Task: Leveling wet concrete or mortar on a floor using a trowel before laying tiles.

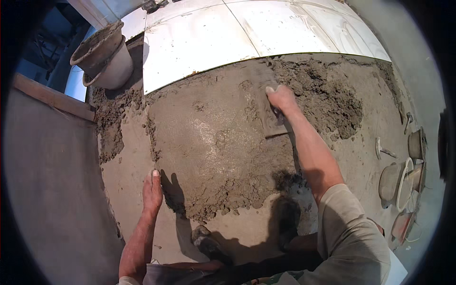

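My right hand (283,100) is wrapped round the handle of a long, flat float (270,124), whose mortar-coated blade lies on the wet mortar. The bed of grey-brown mortar (209,133) is smooth and shiny in the middle and crumbly along its near edge. At the left border of this bed is my left hand (152,192), seen edge-on with its fingers stretched out. A thin string (151,133) runs along that border toward the hand; I cannot tell whether they touch. Loose mortar (327,97) is heaped to the right of the float.
White tiles (190,42) border the mortar at the far side. Stacked buckets (111,66) stand at the far left, beside a low wall (52,180) and wooden board (54,97). A hammer (385,149), a bucket (390,183) and a reddish container (402,225) are at the right wall.
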Action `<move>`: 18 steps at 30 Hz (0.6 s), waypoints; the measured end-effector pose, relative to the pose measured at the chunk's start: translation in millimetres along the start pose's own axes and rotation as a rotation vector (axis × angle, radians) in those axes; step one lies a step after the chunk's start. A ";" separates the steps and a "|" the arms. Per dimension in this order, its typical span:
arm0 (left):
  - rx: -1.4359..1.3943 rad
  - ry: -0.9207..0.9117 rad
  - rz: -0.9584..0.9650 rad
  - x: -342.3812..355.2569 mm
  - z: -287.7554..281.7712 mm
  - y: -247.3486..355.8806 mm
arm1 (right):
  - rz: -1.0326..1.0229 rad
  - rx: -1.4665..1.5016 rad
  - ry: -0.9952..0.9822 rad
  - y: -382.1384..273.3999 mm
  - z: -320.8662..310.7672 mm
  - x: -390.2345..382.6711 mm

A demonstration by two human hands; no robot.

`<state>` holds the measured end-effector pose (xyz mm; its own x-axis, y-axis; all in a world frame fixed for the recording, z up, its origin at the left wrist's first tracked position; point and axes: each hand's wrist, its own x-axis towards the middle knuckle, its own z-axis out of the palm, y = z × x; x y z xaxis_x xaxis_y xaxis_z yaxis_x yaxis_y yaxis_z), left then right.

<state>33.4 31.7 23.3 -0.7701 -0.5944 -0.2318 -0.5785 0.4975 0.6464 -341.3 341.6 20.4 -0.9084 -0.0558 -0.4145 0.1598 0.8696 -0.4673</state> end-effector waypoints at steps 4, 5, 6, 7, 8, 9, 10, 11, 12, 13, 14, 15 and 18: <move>0.018 0.086 0.013 -1.8 -0.1 -9.9 | -0.172 -0.139 -0.096 -12.0 7.8 -21.4; 0.030 0.042 -0.022 -1.5 -2.1 -8.0 | -0.208 -0.172 -0.055 -13.1 7.4 -22.3; 0.024 0.039 -0.022 -1.7 -4.5 -4.7 | -0.192 -0.178 -0.054 -11.6 4.3 -19.5; 0.020 -0.011 -0.037 -1.1 -7.3 -1.1 | -0.191 -0.183 -0.052 -8.7 0.0 -16.9; 0.017 -0.060 -0.054 -0.2 -8.1 -0.4 | -0.121 -0.128 -0.046 -5.3 -5.0 -14.4; 0.019 -0.052 -0.059 -0.5 -11.4 -7.6 | -0.061 -0.067 -0.045 -5.4 -9.7 -11.8; 0.019 -0.042 -0.063 0.7 -10.6 -16.8 | -0.105 -0.091 0.130 8.2 -7.8 2.2; 0.019 -0.032 -0.067 0.6 -9.5 -24.6 | -0.106 -0.095 0.133 19.8 -9.0 18.9; 0.015 -0.036 -0.067 -0.3 -8.6 -23.9 | -0.117 -0.142 0.179 24.0 -11.3 27.6; 0.023 -0.034 -0.072 -1.8 -8.4 -21.0 | -0.128 -0.190 0.226 28.2 -9.7 34.5; 0.030 -0.033 -0.076 -2.1 -7.3 -19.8 | -0.157 -0.174 0.207 31.5 -3.3 40.0; 0.033 -0.032 -0.081 -2.8 -8.4 -26.0 | -0.159 -0.172 0.201 24.7 2.8 39.1; 0.079 0.008 -0.071 -0.4 -13.4 -47.6 | -0.064 -0.092 0.044 -6.6 23.6 24.9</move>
<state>64.8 -0.2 2.4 -0.7248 -0.6343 -0.2690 -0.6508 0.5022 0.5694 -355.8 322.9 -5.2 -0.9321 -0.0927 -0.3502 0.0664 0.9065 -0.4169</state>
